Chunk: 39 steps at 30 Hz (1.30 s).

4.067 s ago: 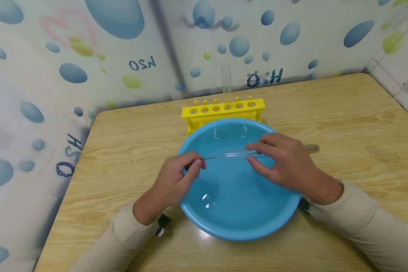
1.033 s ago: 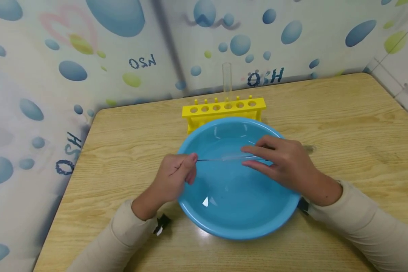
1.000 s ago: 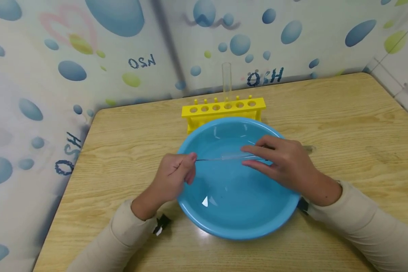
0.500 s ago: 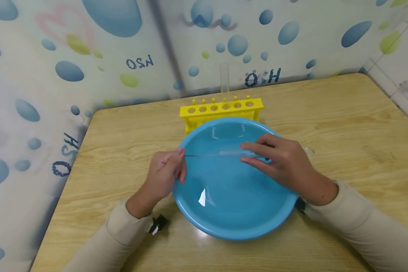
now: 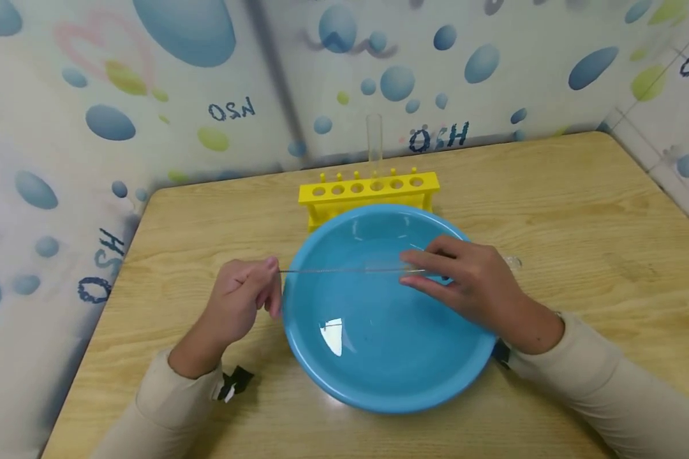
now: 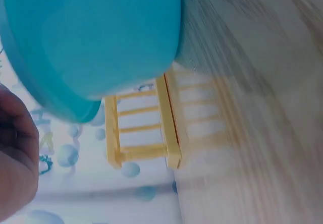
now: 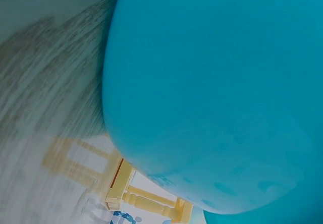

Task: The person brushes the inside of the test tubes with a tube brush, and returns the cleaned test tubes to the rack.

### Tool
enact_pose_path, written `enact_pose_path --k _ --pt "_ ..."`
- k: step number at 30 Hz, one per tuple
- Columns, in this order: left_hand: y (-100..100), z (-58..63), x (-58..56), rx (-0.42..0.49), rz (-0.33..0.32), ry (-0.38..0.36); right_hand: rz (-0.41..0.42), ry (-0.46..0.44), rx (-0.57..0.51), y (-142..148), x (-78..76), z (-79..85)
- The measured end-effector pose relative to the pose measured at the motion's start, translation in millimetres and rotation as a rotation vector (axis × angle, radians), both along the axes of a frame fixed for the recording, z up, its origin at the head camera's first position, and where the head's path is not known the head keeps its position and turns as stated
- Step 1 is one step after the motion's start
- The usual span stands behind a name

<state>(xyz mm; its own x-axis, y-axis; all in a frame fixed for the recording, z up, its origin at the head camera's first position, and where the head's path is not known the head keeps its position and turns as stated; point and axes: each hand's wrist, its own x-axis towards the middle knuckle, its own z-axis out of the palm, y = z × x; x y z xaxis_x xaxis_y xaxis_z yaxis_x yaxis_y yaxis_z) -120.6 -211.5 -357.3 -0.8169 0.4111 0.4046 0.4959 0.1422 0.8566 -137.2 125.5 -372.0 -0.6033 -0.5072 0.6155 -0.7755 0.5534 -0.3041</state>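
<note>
Over the blue basin [image 5: 304,357], my right hand [image 5: 473,280] holds a clear test tube [image 5: 381,265] lying nearly level between thumb and fingers. Its rounded end shows beyond the back of that hand. A thin twisted-wire handle [image 5: 327,271], seemingly of a test tube brush, runs into the tube's left opening; the brush head is hidden by my right hand. My left hand [image 5: 238,296] pinches the wire's outer end just past the basin's left rim. The left wrist view shows part of my left hand [image 6: 17,156]; in the right wrist view the basin [image 7: 202,82] fills most of the picture.
Behind the basin stands a yellow test tube rack [image 5: 367,191] with one upright clear test tube [image 5: 374,140] in it. Light glints inside the basin, which seems to hold water. The wooden table [image 5: 207,217] meets a patterned wall [image 5: 166,76] at the back.
My left hand has moved left, drawing more wire out of the tube. The dark bristles seen at the tube's far end earlier no longer show there. My right hand stays nearly in place.
</note>
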Motion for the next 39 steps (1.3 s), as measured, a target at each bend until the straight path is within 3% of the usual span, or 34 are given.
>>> enact_pose_path --k 11,19,26,29,33,39 --pt "-27 6.1 13.0 0.008 0.015 -0.023 0.032 0.007 0.035 1 0.7 1.2" --pt "-39 2.4 17.7 0.013 0.007 -0.061 0.032 -0.012 0.057 0 1.0 -0.2" --pt "-36 -1.1 21.5 -0.167 0.113 -0.059 -0.021 -0.045 0.119 -4 -1.8 1.4" --pt "-32 -2.6 22.2 -0.243 0.146 -0.010 -0.016 -0.048 0.145 -3 -1.9 2.2" --pt "-30 -2.1 23.4 -0.349 0.155 0.056 -0.007 -0.047 0.166 0 -0.6 2.1" --pt "-29 -0.3 22.6 -0.388 0.102 0.013 -0.006 -0.030 0.124 3 -2.0 2.3"
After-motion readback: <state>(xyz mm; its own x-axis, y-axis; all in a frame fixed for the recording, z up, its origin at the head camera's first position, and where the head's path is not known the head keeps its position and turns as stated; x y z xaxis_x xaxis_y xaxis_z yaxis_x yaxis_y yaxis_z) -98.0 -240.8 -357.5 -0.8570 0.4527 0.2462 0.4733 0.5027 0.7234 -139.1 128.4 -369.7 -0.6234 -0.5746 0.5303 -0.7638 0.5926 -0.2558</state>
